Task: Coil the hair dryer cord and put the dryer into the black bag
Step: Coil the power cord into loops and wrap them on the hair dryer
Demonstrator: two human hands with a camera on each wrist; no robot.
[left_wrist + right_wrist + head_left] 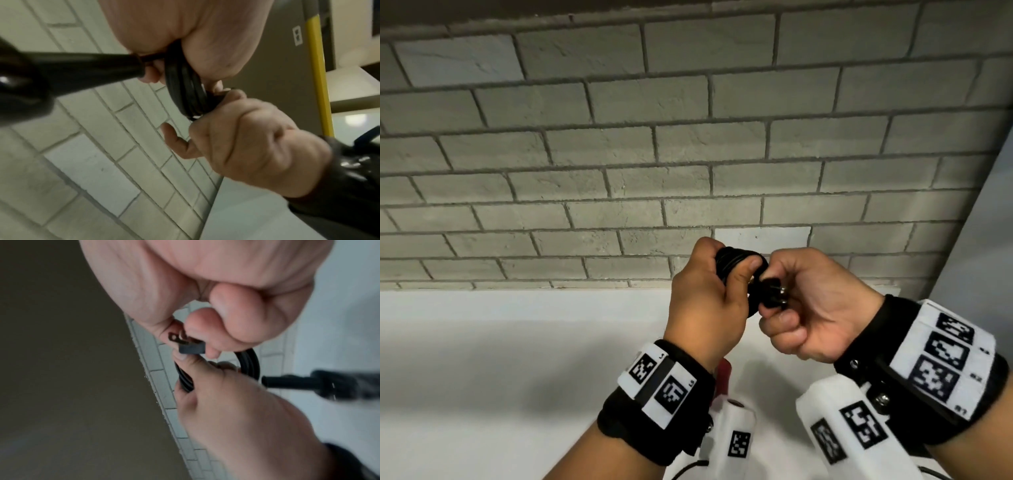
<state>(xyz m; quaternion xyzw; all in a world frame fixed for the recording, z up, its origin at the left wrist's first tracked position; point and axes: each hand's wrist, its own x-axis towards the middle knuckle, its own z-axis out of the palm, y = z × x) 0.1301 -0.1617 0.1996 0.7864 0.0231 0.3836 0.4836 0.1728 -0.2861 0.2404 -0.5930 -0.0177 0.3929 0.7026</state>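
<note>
The dryer (51,69) is seen only blurred and cut off in the wrist views, hanging below the hands, while in the head view it is hidden. The coiled cord (736,262) is gripped by the curled left hand (705,305) before a brick wall (619,154). The plug (190,348), its prongs plain only in the right wrist view, is pinched by the right hand (822,308).

Dryer body (22,78) blurred, seemingly cut off.
</note>
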